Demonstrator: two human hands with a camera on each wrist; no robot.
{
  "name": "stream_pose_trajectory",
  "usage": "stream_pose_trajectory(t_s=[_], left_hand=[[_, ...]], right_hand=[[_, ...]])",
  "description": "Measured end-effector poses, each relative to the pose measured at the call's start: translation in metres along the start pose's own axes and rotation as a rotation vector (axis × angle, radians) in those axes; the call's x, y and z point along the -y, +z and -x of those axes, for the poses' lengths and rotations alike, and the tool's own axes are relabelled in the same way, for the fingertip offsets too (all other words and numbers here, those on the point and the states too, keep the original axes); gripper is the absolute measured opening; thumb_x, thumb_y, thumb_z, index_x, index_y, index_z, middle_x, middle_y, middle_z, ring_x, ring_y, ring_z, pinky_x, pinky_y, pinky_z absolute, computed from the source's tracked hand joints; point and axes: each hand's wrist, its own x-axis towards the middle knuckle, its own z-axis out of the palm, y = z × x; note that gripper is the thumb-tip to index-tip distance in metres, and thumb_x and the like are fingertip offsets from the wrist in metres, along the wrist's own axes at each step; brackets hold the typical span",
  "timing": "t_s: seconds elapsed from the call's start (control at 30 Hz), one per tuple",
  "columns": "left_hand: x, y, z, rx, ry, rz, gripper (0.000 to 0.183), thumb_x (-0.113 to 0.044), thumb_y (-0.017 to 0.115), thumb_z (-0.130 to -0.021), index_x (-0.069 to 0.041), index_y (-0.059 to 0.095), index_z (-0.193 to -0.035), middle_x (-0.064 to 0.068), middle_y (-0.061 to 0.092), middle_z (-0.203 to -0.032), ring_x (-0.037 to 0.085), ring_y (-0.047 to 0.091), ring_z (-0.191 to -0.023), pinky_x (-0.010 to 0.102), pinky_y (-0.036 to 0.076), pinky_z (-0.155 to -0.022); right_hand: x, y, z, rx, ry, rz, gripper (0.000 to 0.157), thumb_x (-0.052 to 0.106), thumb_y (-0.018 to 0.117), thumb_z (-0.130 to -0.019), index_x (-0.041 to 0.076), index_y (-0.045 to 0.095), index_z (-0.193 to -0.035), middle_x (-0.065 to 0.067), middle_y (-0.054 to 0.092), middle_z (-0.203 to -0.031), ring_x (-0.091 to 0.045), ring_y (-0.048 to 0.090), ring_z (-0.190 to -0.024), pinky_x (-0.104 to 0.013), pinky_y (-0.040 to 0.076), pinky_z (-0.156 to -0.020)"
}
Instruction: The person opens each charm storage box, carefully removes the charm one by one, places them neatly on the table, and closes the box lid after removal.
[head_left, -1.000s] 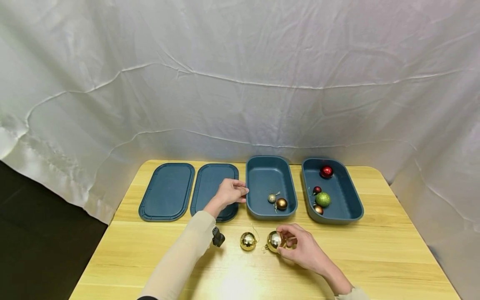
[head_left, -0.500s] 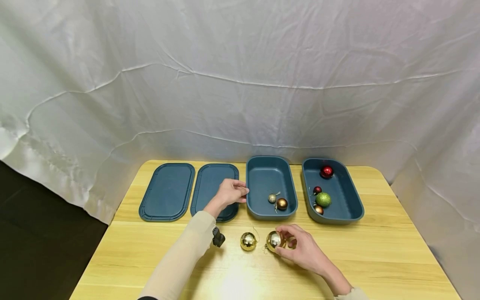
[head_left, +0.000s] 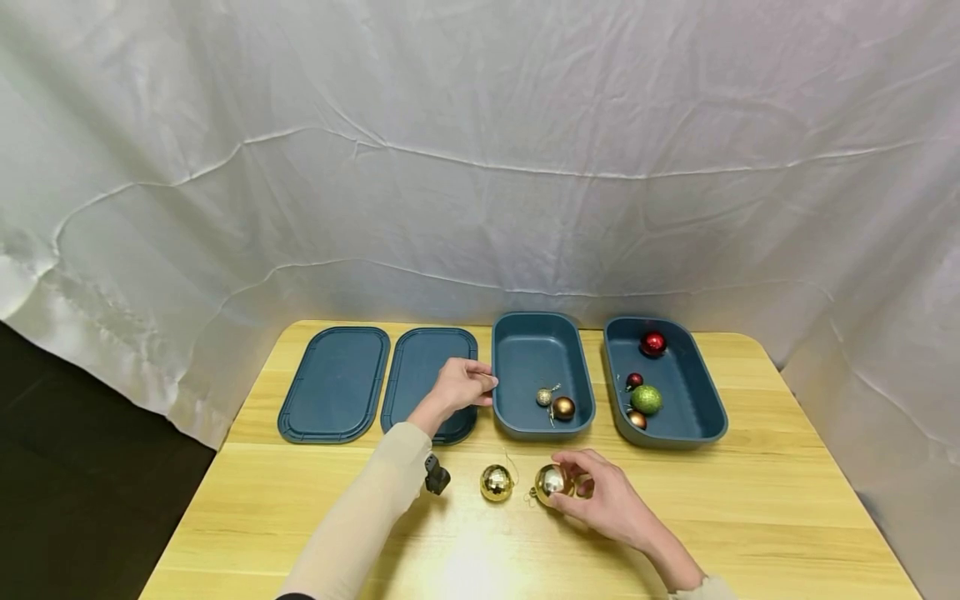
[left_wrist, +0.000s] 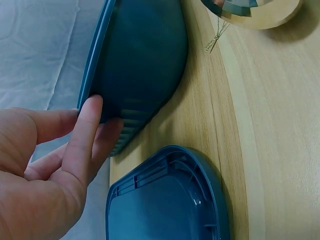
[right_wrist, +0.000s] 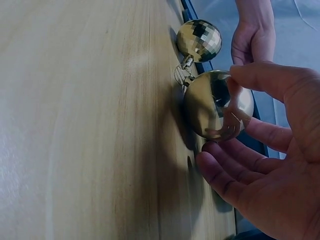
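Note:
My left hand [head_left: 459, 387] pinches the left rim of the middle blue plastic box [head_left: 534, 354]. In the left wrist view the fingers lie against the outside of that box's wall [left_wrist: 142, 60]. Low over the wooden table, my right hand [head_left: 611, 500] holds a shiny gold Christmas ball [head_left: 552, 481] between thumb and fingers. To its left lies a faceted gold ball [head_left: 496, 482] with a thread loop. Inside the middle box are a small pale gold ball [head_left: 543, 397] and a bronze ball [head_left: 562, 407].
A second blue box [head_left: 686, 375] at the right contains a red ball [head_left: 653, 343], a small dark red ball [head_left: 634, 380], a green glittery ball [head_left: 647, 399] and a copper ball [head_left: 637, 419]. Two blue lids [head_left: 334, 383] lie at the left. A black clip-like object [head_left: 436, 474] shows beside the left sleeve.
The gold ball shifts very slightly in my right hand's fingers. My left hand stays on the box rim, and the other things have not moved.

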Motion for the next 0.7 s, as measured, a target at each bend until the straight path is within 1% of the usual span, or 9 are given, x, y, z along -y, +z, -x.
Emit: stream_pose_trajectory(t_s=[0.17, 0.3, 0.47, 0.6, 0.7], left_hand=[[-0.0014, -0.0002, 0.0005, -0.002, -0.011, 0.009, 0.041, -0.006, 0.070, -0.101, 0.006, 0.064, -0.140, 0.022, 0.075, -0.122, 0.014, 0.077, -0.071, 0.035, 0.068, -0.079], [-0.0009, 0.0000, -0.0003, -0.004, -0.007, 0.010, 0.040, -0.006, 0.070, -0.101, 0.006, 0.064, -0.139, 0.022, 0.075, -0.122, 0.018, 0.078, -0.075, 0.035, 0.068, -0.079], [-0.0007, 0.0002, -0.0006, -0.006, -0.009, 0.009, 0.040, -0.006, 0.070, -0.101, 0.006, 0.064, -0.139, 0.021, 0.075, -0.121, 0.021, 0.079, -0.078, 0.036, 0.068, -0.080], [-0.0010, -0.0004, 0.0001, -0.003, -0.002, 0.001, 0.040, -0.006, 0.069, -0.102, 0.006, 0.064, -0.139, 0.022, 0.075, -0.121, 0.017, 0.078, -0.074, 0.034, 0.068, -0.079], [-0.0008, -0.0005, 0.0004, -0.002, -0.001, -0.003, 0.040, -0.007, 0.069, -0.102, 0.005, 0.064, -0.139, 0.022, 0.075, -0.121, 0.013, 0.076, -0.071, 0.034, 0.068, -0.078]], right_hand=[[0.0012, -0.0007, -0.0002, 0.012, 0.012, -0.007, 0.055, 0.028, 0.089, -0.085, 0.006, 0.070, -0.131, 0.001, 0.069, -0.109, -0.010, 0.064, -0.094, -0.028, 0.063, -0.077], [0.0018, -0.0013, -0.0003, 0.023, 0.016, -0.023, 0.053, 0.028, 0.089, -0.086, 0.006, 0.070, -0.131, 0.000, 0.069, -0.109, -0.009, 0.064, -0.093, -0.027, 0.062, -0.077], [0.0016, -0.0011, -0.0003, 0.030, -0.004, -0.049, 0.051, 0.021, 0.089, -0.086, 0.004, 0.070, -0.130, -0.003, 0.069, -0.113, -0.010, 0.066, -0.092, -0.028, 0.064, -0.081], [0.0012, -0.0010, -0.0008, 0.032, -0.031, -0.043, 0.050, 0.016, 0.088, -0.085, 0.004, 0.070, -0.129, -0.005, 0.070, -0.116, -0.012, 0.068, -0.092, -0.029, 0.064, -0.081], [0.0013, -0.0016, -0.0015, 0.035, -0.040, -0.036, 0.050, 0.016, 0.088, -0.085, 0.003, 0.069, -0.130, -0.005, 0.070, -0.117, -0.012, 0.068, -0.092, -0.029, 0.064, -0.081]])
